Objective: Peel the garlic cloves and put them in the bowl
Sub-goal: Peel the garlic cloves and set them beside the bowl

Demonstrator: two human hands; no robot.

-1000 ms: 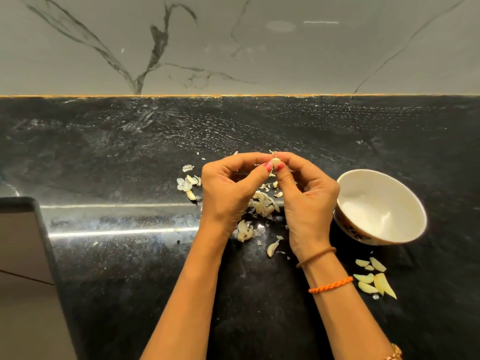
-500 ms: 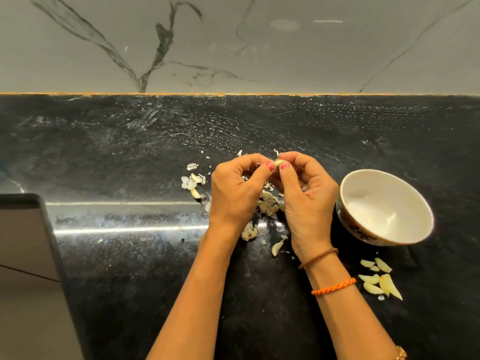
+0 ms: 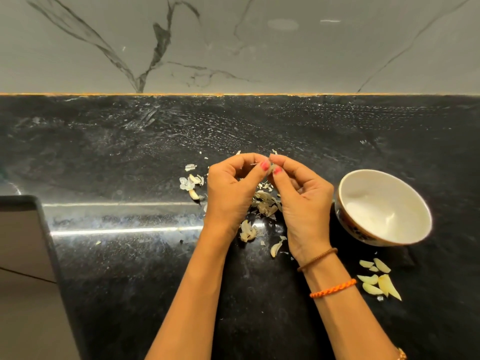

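Loose garlic skins (image 3: 263,205) litter the black tabletop (image 3: 130,281). Above them, left hand (image 3: 230,193) and right hand (image 3: 302,201) both pinch one garlic clove (image 3: 271,169) at the fingertips. White bowl (image 3: 384,207) sits right, peeled cloves (image 3: 378,280) just in front.

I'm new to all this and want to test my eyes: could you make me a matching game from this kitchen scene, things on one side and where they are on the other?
Things:
1. garlic clove
2. bowl
3. peeled cloves
4. pile of skins

Places:
A. on the counter, near side of the bowl
B. pinched between both hands' fingertips
C. on the counter beneath the hands
D. right of the right hand

Pairs: 1-B, 2-D, 3-A, 4-C
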